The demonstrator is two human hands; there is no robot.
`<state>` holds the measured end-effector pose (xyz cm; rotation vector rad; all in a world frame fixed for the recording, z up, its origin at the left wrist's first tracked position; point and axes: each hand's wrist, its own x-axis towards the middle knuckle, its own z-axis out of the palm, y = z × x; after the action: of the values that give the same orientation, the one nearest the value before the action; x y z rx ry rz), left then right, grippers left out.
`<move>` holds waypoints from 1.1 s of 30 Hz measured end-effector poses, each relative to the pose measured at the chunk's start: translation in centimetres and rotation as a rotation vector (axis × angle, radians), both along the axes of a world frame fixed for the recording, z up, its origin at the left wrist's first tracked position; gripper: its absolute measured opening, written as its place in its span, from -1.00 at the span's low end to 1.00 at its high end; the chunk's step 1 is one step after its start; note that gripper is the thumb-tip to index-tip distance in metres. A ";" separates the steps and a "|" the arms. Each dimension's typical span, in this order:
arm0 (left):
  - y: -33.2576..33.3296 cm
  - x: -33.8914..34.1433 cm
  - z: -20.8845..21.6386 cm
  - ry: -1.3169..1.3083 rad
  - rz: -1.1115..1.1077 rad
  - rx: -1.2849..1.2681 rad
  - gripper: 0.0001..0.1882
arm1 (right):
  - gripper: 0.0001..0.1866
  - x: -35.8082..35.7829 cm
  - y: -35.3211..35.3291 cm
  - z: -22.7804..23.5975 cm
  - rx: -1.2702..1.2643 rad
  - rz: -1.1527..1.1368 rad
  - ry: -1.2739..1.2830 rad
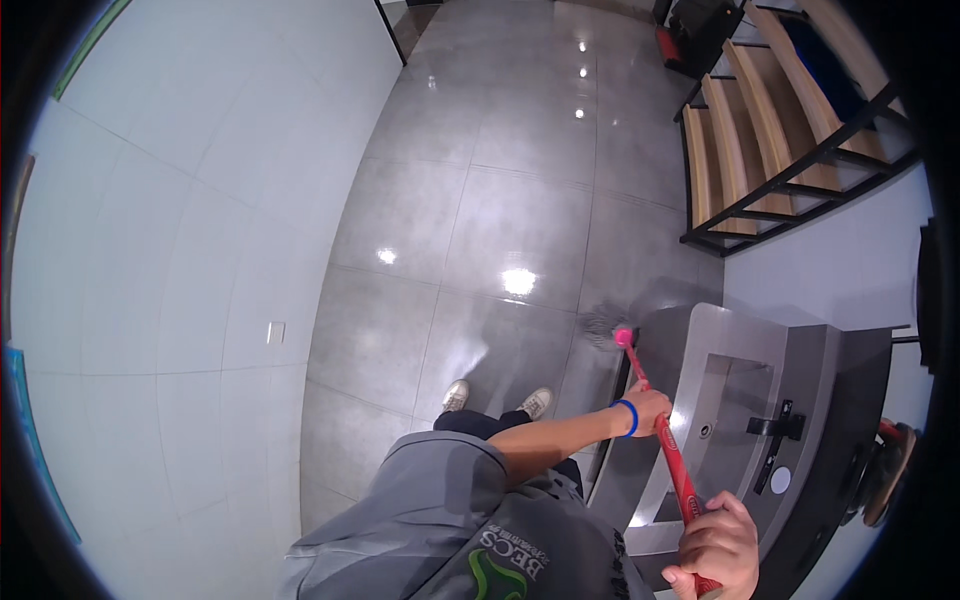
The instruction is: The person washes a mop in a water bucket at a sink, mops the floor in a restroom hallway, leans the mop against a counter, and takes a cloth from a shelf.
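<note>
Glossy grey floor, white wall — red-handled mop, gripped two-handed

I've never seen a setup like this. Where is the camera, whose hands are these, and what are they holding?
No machine here: a person works bare-handed. The single picture comes from a wide fisheye camera on their head, looking down, so straight edges bend. The left hand, with a blue wristband, and the right hand, at the near end, hold a red pole. Its grey, fuzzy head shows against the tiled floor, beside a washbasin. The person's shoes stand on that floor.
</note>
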<state>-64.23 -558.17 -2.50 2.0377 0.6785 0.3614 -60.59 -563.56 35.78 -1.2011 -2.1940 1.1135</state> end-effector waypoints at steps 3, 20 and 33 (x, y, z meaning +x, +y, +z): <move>-1.0 -1.1 1.4 0.052 -0.111 0.007 -0.81 | -0.79 -1.9 -1.2 0.4 0.027 -0.031 -0.020; -6.4 -49.9 -2.6 0.528 0.365 0.128 -0.83 | -0.78 -27.8 -0.8 -11.7 -0.180 0.242 0.527; -15.8 -60.1 -9.8 0.901 0.584 -0.069 -0.83 | -0.83 -31.2 -8.4 -21.1 -0.495 0.137 0.676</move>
<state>-124.32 -573.93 -12.34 1.8449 1.8134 -0.2957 -91.78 -572.00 14.72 -0.6781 -1.5383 1.8637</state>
